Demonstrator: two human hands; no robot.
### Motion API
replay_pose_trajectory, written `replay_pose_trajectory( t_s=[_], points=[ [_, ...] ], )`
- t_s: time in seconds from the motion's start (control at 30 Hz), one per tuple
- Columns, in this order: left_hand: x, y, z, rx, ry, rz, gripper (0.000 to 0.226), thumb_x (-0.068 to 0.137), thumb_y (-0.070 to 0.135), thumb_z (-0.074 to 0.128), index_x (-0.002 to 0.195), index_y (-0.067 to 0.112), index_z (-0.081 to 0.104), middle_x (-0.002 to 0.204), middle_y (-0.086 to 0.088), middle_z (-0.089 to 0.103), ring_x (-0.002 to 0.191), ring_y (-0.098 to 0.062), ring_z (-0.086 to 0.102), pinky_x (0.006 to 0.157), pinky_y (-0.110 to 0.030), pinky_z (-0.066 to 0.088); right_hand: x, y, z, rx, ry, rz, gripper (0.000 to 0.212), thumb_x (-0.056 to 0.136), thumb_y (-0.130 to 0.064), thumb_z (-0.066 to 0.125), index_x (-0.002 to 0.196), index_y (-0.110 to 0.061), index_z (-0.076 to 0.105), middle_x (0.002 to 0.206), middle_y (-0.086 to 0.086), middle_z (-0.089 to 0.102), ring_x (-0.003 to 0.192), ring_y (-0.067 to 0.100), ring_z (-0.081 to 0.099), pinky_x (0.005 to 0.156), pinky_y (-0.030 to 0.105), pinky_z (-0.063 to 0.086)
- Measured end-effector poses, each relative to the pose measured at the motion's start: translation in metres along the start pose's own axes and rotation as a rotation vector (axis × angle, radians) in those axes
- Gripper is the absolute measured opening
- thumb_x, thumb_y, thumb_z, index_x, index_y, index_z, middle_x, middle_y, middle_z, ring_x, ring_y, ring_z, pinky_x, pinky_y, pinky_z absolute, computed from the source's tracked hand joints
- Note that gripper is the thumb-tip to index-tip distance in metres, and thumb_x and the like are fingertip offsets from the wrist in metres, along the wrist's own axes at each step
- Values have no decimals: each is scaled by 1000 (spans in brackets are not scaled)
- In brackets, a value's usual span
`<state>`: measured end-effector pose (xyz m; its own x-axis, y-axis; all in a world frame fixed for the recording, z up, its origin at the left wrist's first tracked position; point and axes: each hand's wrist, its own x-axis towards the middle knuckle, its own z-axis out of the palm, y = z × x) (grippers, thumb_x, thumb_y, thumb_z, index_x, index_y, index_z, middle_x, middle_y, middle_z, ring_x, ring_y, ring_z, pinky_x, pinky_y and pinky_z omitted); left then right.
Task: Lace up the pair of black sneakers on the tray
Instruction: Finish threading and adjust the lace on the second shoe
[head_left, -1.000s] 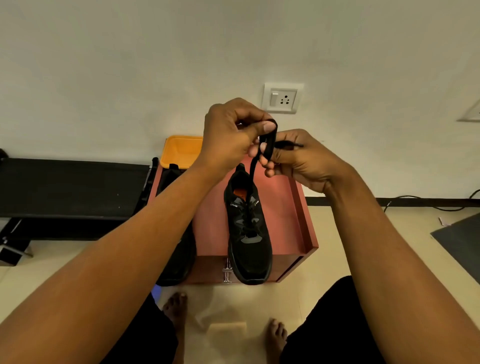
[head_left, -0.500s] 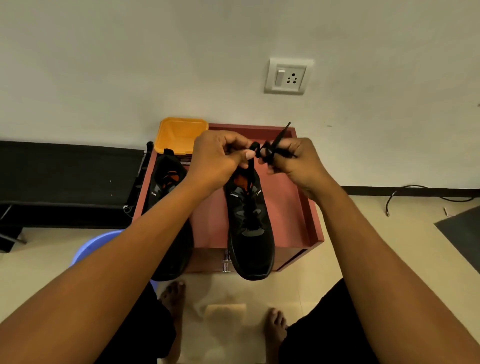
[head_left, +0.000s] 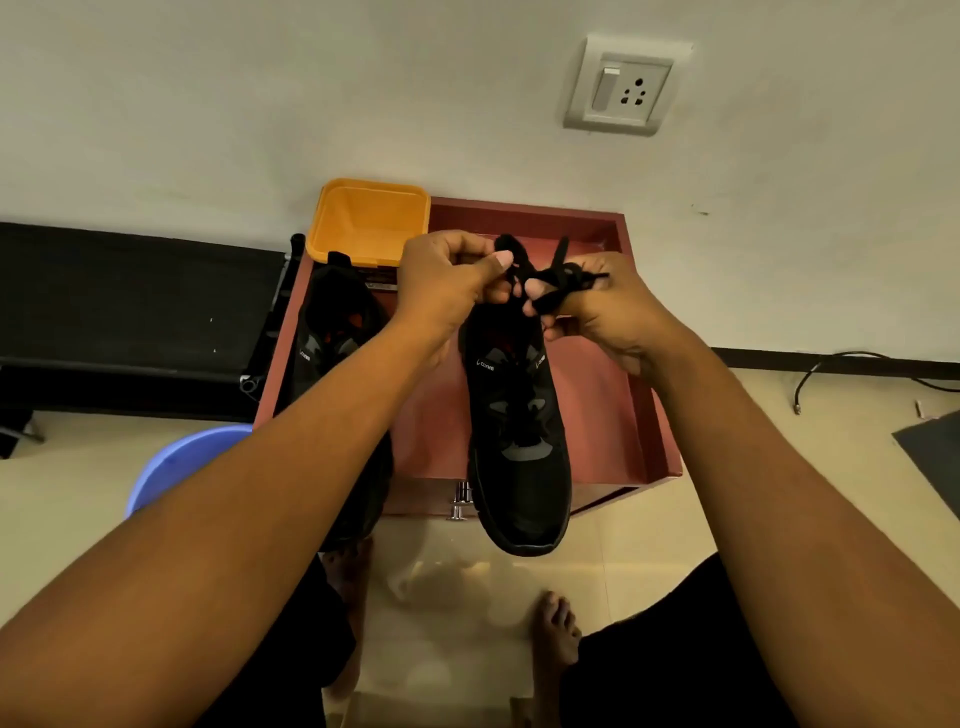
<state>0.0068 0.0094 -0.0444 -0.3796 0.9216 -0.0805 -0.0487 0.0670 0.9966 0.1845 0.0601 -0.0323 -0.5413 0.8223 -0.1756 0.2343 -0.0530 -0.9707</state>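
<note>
Head camera, looking down: a seated person is tying the lace (head_left: 551, 274) of a black sneaker (head_left: 519, 462) that is lying lengthwise down the middle of the red tray (head_left: 618, 415), its toe hanging past the tray's six o'clock edge. Both hands are working at the shoe's twelve o'clock end, just above the collar, where the lace ends are coming up from the top eyelets. The left hand (head_left: 447, 293) is pinching one strand between its thumb and curled fingers. The right hand (head_left: 610, 319) is curling around a loop, with a loose tip poking out toward three o'clock. The hands are meeting close together and lifted clear of the shoe, apparently so that the strands are pulling taut while a knot is forming. This shoe seems to be nearing its finish.

The second sneaker (head_left: 332, 332) is sitting along the tray's nine o'clock side, half hidden by the left forearm, and its lacing cannot be made out. A yellow tub (head_left: 369, 218) is standing at the tray's eleven o'clock corner. A blue basin (head_left: 176, 462) is showing on the floor at eight o'clock, and a wall socket (head_left: 618, 85) is sitting on the wall at one o'clock.
</note>
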Motion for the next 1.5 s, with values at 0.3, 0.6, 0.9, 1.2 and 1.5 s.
replay_pose_trajectory(
  t_s=[0.3,0.6,0.9,1.2,1.5],
  points=[
    [-12,-30,-3,615,-169,64,11,89,20,80,87,9,79,77,-5,74,65,-11,67,55,-16,48,35,-1,-2,-681,-52,10,12,89,1,68,86,-1,79,73,15,73,60,23,71,63,40,64],
    [2,-35,-8,568,-80,-73,6,79,-4,80,77,-5,75,64,-19,72,50,-23,71,52,-41,62,79,-31,63,-1729,-480,20,12,90,-5,68,81,-13,64,70,0,60,64,19,59,63,35,48],
    [20,-34,-23,668,-304,-58,11,85,3,73,80,11,78,72,-3,69,63,-15,61,61,-23,49,49,-36,17,-963,-413,166,37,86,10,72,120,-5,72,98,14,77,87,26,77,82,39,64],
    [17,-28,-37,640,-483,22,11,84,13,83,94,9,81,75,6,70,62,2,61,66,-21,50,52,-13,32,-1332,-198,-102,14,85,-11,79,95,-21,82,87,2,75,84,26,74,70,38,59],
    [17,-38,-42,818,-367,144,29,66,40,95,89,33,78,74,12,65,74,-12,65,71,-30,55,61,-35,30,-946,-557,538,26,104,-1,51,126,-7,66,124,18,66,64,25,77,46,26,53]
  ],
)
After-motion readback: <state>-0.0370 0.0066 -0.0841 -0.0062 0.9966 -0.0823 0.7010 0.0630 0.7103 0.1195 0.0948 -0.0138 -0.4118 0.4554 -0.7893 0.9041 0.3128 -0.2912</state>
